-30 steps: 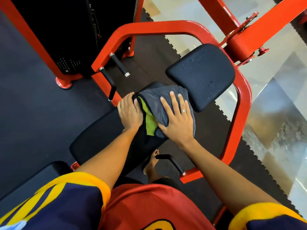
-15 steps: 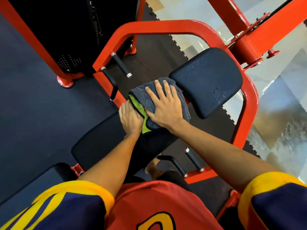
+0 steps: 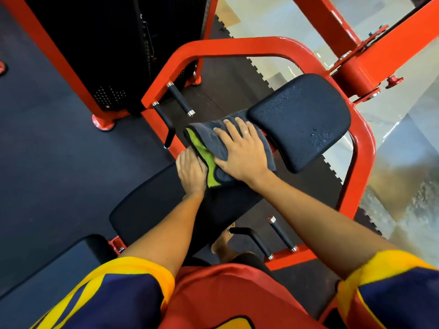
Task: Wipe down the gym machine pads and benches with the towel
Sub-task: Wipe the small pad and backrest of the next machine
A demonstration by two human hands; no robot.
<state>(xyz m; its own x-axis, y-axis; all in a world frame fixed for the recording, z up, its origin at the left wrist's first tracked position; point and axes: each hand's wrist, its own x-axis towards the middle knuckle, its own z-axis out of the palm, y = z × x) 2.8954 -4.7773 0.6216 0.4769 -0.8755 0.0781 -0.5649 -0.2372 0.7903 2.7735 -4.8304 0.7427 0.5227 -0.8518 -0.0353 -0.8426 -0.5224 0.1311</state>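
**Towel on the bench, seen from the head camera.** One towel (image 3: 215,141), grey outside with a green inner face showing along its left fold, is laid over the far end of the long black bench (image 3: 152,210). The right hand (image 3: 242,154) is pressed flat upon it. Its fingers (image 3: 231,129) are held straight and slightly spread, pointing away from the person. The towel lies beneath them and beneath the palm, and nothing is gripped. The towel's far edge is seen just past the fingertips, close against the near edge of the square pad (image 3: 301,119), whose surface is dotted with droplets. The left hand (image 3: 191,170) is placed on the bench just beside the towel's left edge, touching the green fold. Its fingertips are hidden at that fold, so it cannot be told whether the cloth is pinched or merely touched.

**Counts.**
- One towel and two hands are shown.
- Three black padded surfaces are shown: the bench, the square pad and a lower pad (image 3: 47,264) at the bottom left.
- Four black handles (image 3: 180,99) with bright metal end caps are shown, two to the left of the towel and two near the person at the right.

All are carried on one red frame (image 3: 237,47), which is looped around the square pad. A black weight housing (image 3: 95,43) is set behind the frame at upper left, on the dark floor mat (image 3: 47,150). One foot (image 3: 223,243) is seen below the bench.
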